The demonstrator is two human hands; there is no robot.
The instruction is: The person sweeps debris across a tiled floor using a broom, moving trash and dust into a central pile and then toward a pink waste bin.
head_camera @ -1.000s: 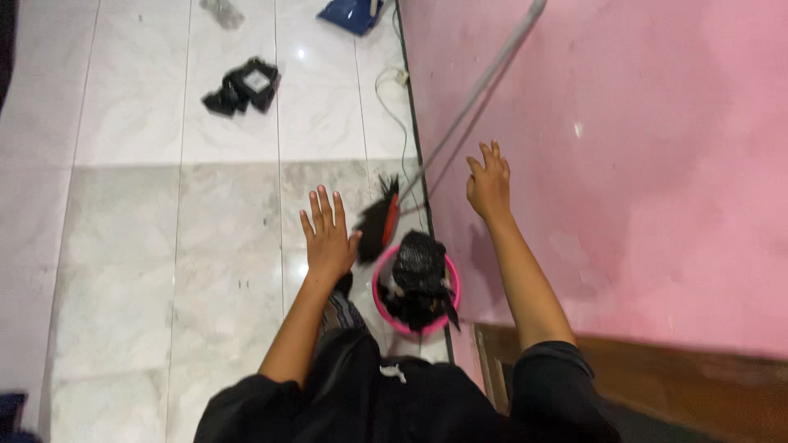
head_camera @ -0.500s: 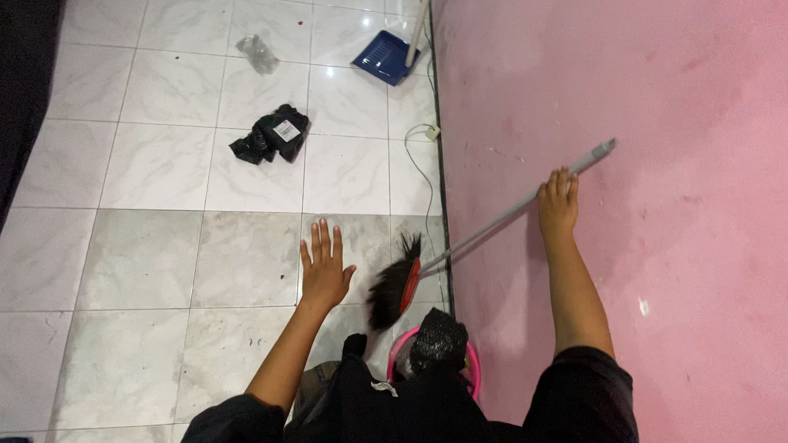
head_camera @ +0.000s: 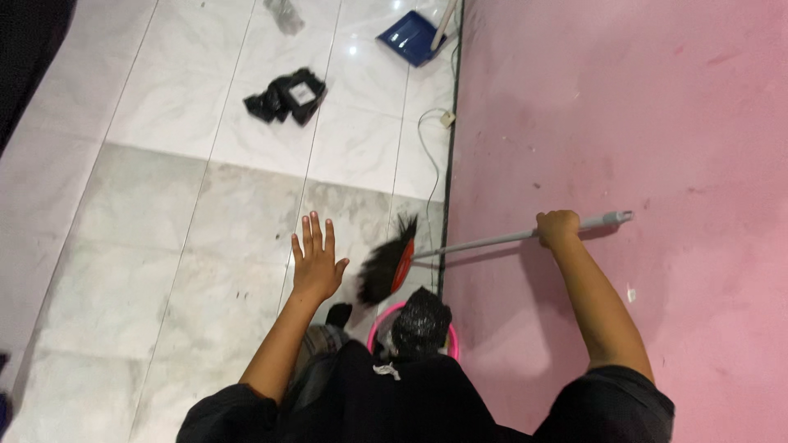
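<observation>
At the far left a dark strip borders the white marble-patterned tile floor [head_camera: 164, 246], whose nearer tiles look greyer than the bright ones farther off. Toward the top lies a crumpled black plastic bag [head_camera: 287, 96] with a small pale label on it, and just beyond it a scrap of clear plastic [head_camera: 285, 12] is cut by the frame edge. The left hand [head_camera: 315, 261] hovers over the floor with its fingers spread wide and flat, released and holding nothing, close beside the broom's bristles but apart from them. The broom [head_camera: 392, 261] has a black brush head with an orange-red band, lifted near the foot of the wall, and its grey handle runs almost level to the right. Below the brush a pink bucket [head_camera: 379, 322] lined with a black bag stands against the wall. A thin white cable [head_camera: 427, 156] trails along the floor by the dark skirting, and a blue dustpan [head_camera: 408, 37] rests farther up by the wall. The right hand [head_camera: 557, 228] is clenched around the grey handle near its far end, in front of the pink wall [head_camera: 640, 115]
</observation>
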